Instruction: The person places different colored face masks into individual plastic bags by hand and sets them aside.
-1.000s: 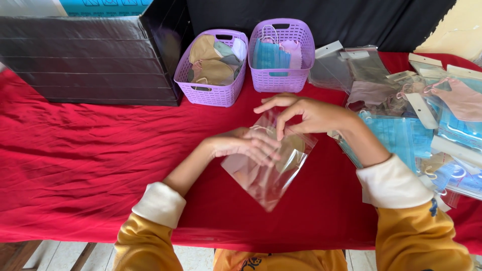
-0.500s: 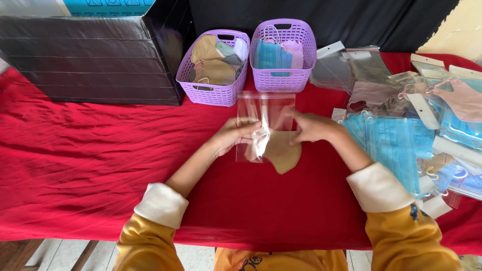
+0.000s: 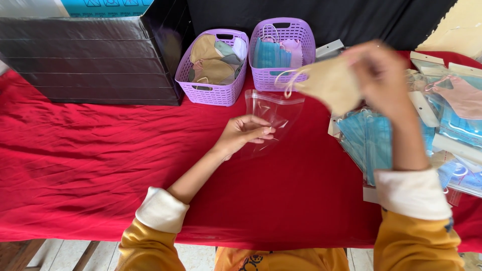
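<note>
My left hand [image 3: 244, 133] pinches the lower edge of a clear plastic zip bag [image 3: 272, 111], which stands upright over the red tablecloth [image 3: 100, 160] just in front of the baskets. My right hand [image 3: 380, 75] is raised to the right and grips a beige face mask [image 3: 329, 83] by its right side; the mask's ear loop dangles toward the bag's top. The mask is outside the bag and apart from it.
Two purple baskets [image 3: 211, 93] [image 3: 306, 37] with masks stand at the back. A black box [image 3: 90, 50] fills the back left. Bagged blue and pink masks [image 3: 371, 145] are piled at the right, under my right arm.
My right hand has pulled the beige mask up and to the right, out of the bag. The left hand keeps the empty bag, now held upright.
</note>
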